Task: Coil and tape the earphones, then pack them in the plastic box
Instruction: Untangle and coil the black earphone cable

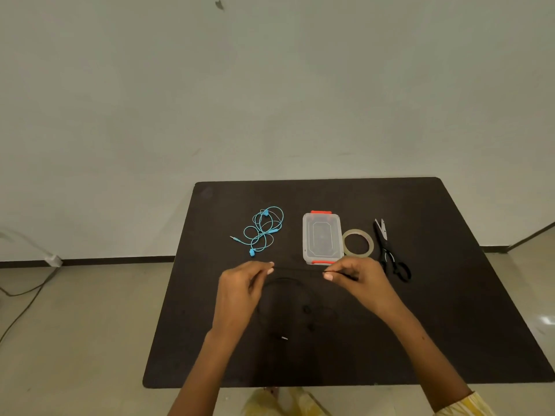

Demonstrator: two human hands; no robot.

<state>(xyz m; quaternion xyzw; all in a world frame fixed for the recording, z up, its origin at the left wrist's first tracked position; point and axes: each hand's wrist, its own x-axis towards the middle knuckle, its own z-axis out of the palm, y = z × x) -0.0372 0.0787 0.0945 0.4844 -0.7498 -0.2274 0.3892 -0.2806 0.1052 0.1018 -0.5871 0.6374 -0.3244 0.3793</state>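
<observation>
A black earphone cable (pixel 288 279) lies loosely on the black table (pixel 450 325), its plug (pixel 283 338) nearest; the left hand (pixel 240 288) and right hand (pixel 357 276) each pinch it between fingertips; beyond sit blue earphones (pixel 262 229), the closed plastic box (pixel 322 238), tape roll (pixel 358 243), scissors (pixel 390 253).

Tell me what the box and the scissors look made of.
Box: clear, glossy plastic, likely rigid; the table shows through it, and its latches are orange. Scissors: pale, probably metal blades with black handles, apparently plastic, though the finish is too small to judge.
</observation>
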